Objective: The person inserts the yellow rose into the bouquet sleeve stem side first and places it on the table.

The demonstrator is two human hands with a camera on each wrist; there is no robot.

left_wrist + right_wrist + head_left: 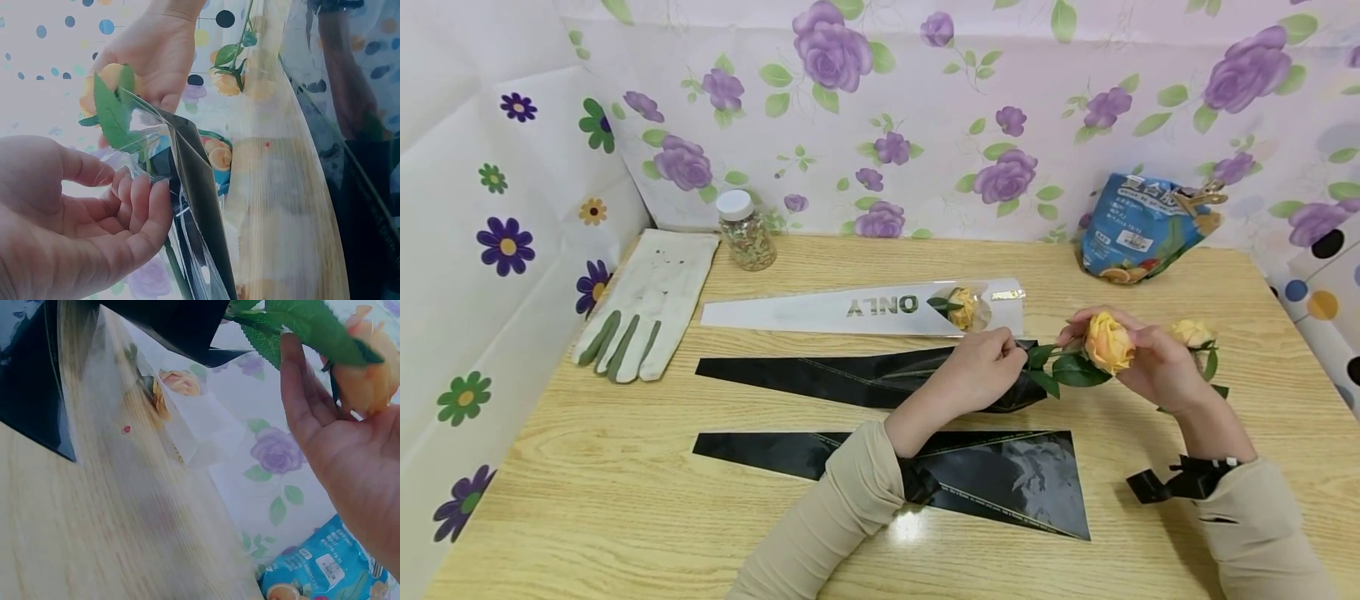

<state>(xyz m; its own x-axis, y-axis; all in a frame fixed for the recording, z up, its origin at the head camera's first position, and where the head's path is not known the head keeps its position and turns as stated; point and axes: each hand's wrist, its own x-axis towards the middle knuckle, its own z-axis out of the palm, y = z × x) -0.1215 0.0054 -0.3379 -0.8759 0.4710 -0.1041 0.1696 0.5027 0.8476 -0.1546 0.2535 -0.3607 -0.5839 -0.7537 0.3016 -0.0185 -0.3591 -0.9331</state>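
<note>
A yellow artificial rose (1108,343) with green leaves lies over the mouth of a black flower sleeve (820,375), its stem running into the sleeve. My right hand (1168,371) holds the rose just below its bloom, fingers along the leaves in the right wrist view. At the sleeve's opening my left hand (973,371) pinches the clear film (106,164) of its edge, as the left wrist view shows. A second black sleeve (1007,479) lies flat nearer to me. Behind, a white sleeve (775,315) marked ONLY contains another yellow rose (962,308).
Another yellow rose (1191,333) lies beyond my right wrist. A blue pouch (1138,233) with a gold clip stands at the back right. At the left are a white glove (655,292) and a white-capped jar (747,237). Floral sheets line the table's back and sides.
</note>
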